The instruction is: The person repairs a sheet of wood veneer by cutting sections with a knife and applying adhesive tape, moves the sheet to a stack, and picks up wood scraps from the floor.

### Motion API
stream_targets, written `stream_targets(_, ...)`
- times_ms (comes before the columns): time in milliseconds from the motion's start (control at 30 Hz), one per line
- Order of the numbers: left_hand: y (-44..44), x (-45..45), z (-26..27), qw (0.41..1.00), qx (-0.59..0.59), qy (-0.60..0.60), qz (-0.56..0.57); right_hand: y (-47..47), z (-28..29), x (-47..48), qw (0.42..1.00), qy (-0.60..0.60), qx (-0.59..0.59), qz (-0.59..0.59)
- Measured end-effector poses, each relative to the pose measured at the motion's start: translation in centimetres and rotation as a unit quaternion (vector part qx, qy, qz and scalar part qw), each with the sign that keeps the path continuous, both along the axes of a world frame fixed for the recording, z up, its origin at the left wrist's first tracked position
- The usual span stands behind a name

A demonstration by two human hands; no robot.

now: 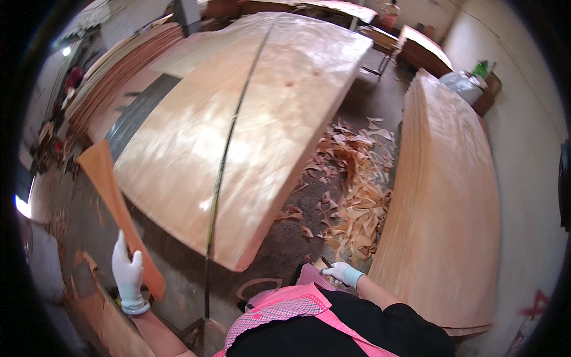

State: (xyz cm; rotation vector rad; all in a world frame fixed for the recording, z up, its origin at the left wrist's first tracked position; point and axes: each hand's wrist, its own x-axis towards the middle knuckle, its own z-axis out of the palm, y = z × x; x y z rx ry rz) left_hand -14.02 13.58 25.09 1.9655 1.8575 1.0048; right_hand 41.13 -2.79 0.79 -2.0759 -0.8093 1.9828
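Note:
My left hand, in a white glove, holds a long narrow strip of wood veneer at the left, near the strip's lower end. My right hand, gloved too, is closed around a small dark-handled tool beside the pink apron; its working end cannot be made out. Ahead lies a large stack of pale veneer sheets with a glossy top. A dark and yellowish strap or straightedge runs lengthwise across the stack and past its near edge.
At the right, a tall stack of veneer sheets stands along the wall. Veneer scraps litter the floor between the stacks. More sheets are piled at the back left. A person is at the far back.

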Motion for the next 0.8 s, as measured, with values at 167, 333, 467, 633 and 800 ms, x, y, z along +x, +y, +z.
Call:
stream_targets(167,7.6,16.7,0.4,0.98,-0.088,0.013,-0.175,-1.3,-0.5,9.6,0.995,-0.04,0.04,-0.083)
stream_targets(333,17.0,27.4,-2.4,0.905,-0.212,-0.178,-0.324,-1.8,-2.5,14.9,0.968,0.001,0.015,-0.25)
stream_targets(467,24.5,32.0,-1.1,0.891,-0.244,-0.274,-0.269,0.1,-3.3,17.0,0.954,0.039,0.007,-0.298)
stream_targets(633,37.1,33.7,-7.0,0.929,-0.199,-0.23,-0.211,5.7,-4.4,21.9,0.961,0.005,0.055,-0.27)
stream_targets(800,48.6,36.2,-16.1,0.946,-0.205,-0.191,-0.161,14.6,-3.6,28.5,0.966,-0.049,0.051,-0.247)
